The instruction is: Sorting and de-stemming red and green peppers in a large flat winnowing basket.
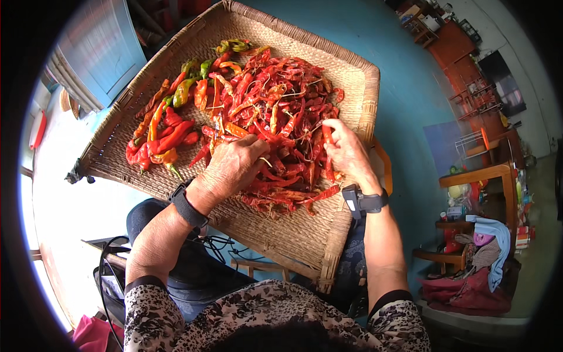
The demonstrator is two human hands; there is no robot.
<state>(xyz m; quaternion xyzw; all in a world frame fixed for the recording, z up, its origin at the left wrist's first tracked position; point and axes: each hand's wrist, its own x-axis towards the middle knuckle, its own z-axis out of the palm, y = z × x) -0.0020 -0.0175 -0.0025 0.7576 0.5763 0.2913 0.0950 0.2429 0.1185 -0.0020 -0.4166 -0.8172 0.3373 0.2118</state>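
Note:
A heap of dried red chili peppers (293, 105) fills the middle and right of a woven basket tray (346, 58). My right hand (350, 154) pinches a red chili pepper (327, 134) between thumb and fingers at the heap's right edge. Over the heap's near left part, my left hand (234, 163) has its fingers curled together among the peppers; what they hold, if anything, is hidden. Fresher, plumper peppers (173, 138) in red, orange and green lie apart along the tray's left side.
The tray sits over my legs, above a wooden stool (258, 268). At the right stands a wooden chair (507, 193) with cloths and a dark red bag (466, 291) by it. A blue door panel (105, 47) is at the far left. Black cords (220, 246) hang below the tray.

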